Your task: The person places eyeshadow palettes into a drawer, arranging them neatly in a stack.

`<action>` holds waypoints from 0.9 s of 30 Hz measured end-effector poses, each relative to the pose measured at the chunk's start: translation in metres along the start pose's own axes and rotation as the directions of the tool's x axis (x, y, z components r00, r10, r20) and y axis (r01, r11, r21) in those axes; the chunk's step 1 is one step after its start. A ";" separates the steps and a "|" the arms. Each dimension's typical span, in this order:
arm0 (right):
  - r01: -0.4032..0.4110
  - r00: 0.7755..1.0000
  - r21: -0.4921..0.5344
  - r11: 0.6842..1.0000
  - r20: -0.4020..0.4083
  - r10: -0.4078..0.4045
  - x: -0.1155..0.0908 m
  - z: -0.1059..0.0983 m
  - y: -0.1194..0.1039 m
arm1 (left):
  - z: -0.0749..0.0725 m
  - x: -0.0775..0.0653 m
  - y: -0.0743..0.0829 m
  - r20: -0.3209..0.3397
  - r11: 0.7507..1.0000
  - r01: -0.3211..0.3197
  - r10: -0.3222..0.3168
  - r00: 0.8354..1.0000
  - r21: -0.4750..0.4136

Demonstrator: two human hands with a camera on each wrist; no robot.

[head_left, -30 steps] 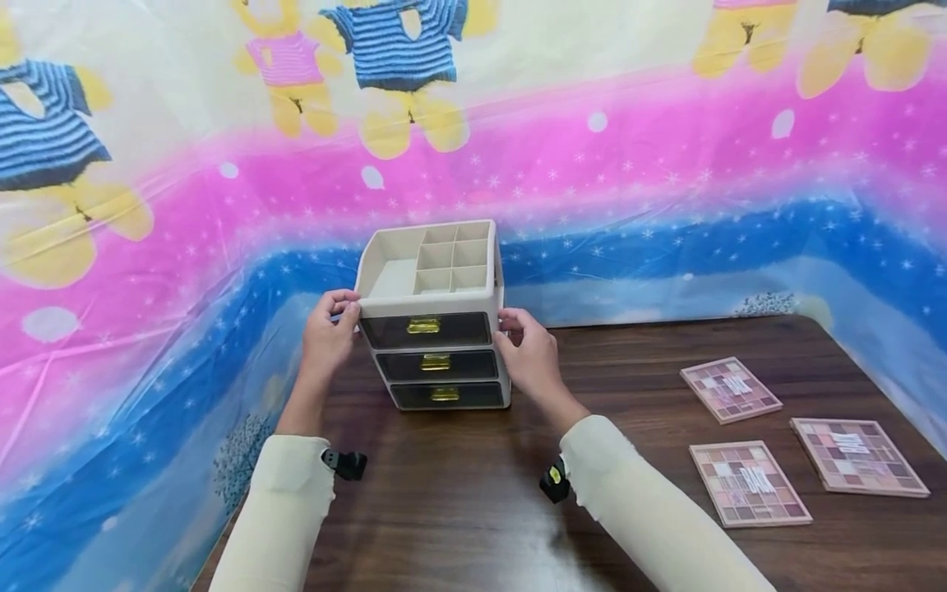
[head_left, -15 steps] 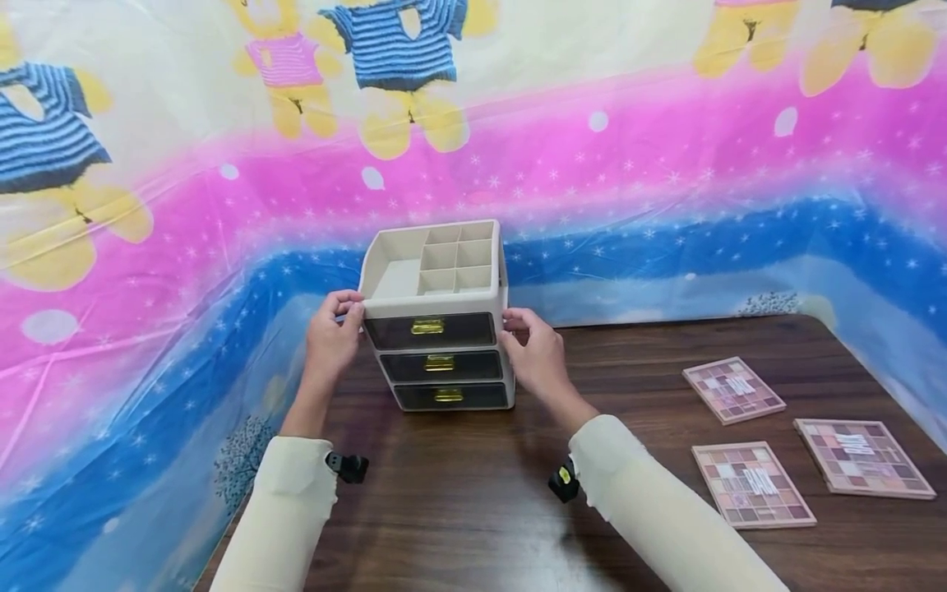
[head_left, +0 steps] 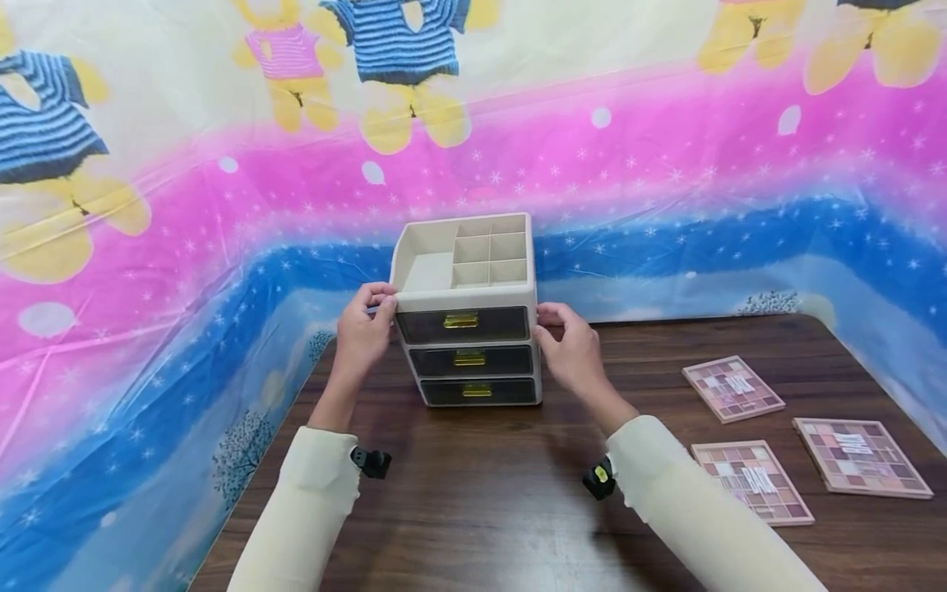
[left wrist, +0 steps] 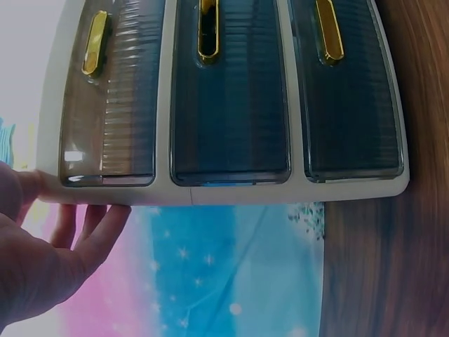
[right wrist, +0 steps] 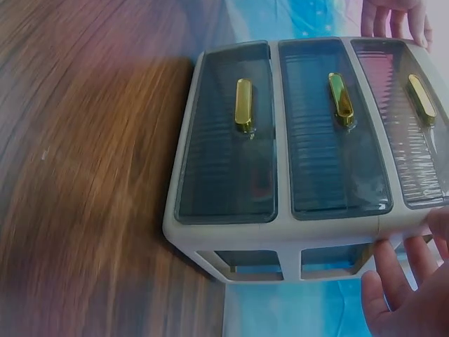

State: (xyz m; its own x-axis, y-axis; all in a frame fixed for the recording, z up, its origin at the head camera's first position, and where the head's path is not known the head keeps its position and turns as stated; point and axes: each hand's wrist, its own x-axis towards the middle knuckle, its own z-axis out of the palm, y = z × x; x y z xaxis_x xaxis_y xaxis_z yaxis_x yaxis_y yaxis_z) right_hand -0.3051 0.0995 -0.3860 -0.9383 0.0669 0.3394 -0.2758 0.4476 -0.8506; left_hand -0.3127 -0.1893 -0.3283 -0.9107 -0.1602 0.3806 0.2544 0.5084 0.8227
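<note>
A cream makeup organizer (head_left: 404, 362) with dark see-through drawers and gold handles stands upright on the brown table, its open top divided into compartments. At its upper left front corner, my left hand (head_left: 364, 333) grips it, thumb at the front edge and fingers along the side. My right hand (head_left: 573, 349) holds the opposite side near the top drawer, with its thumb toward the front. In the left wrist view the left fingers (left wrist: 105, 235) lie against the side wall. From the right wrist, the right fingers (right wrist: 393, 270) show on the side frame. All three drawers are closed.
Three eyeshadow palettes (head_left: 732, 388) lie flat on the wooden table (head_left: 473, 501) at the right; my right sleeve overlaps the nearest one. A printed cloth (head_left: 629, 181) with bears hangs behind and along the left edge of the table.
The organizer has shifted to the right along the table, with both hands moving along on its sides. The palettes stay where they were.
</note>
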 end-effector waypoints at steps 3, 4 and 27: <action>-0.003 1.000 -0.024 1.000 -0.010 0.003 -0.001 -0.013 0.006 | 0.010 -0.001 0.006 0.012 1.000 -0.029 0.029 1.000 0.005; -0.004 1.000 -0.030 1.000 -0.016 0.004 -0.001 -0.017 0.008 | 0.014 -0.002 0.008 0.018 0.999 -0.039 0.039 0.999 0.005; -0.039 0.987 -0.197 0.980 -0.163 0.007 -0.020 -0.125 0.055 | 0.107 -0.014 0.060 0.203 0.980 -0.201 0.198 0.959 -0.006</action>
State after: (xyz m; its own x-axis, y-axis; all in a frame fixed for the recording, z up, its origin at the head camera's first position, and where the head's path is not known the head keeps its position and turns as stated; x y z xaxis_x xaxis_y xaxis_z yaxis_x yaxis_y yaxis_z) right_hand -0.2752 0.2342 -0.3898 -0.8936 0.2141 0.3945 -0.1921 0.6119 -0.7672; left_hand -0.3197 -0.0664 -0.3288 -0.8891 0.1190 0.4420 0.4342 0.5253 0.7318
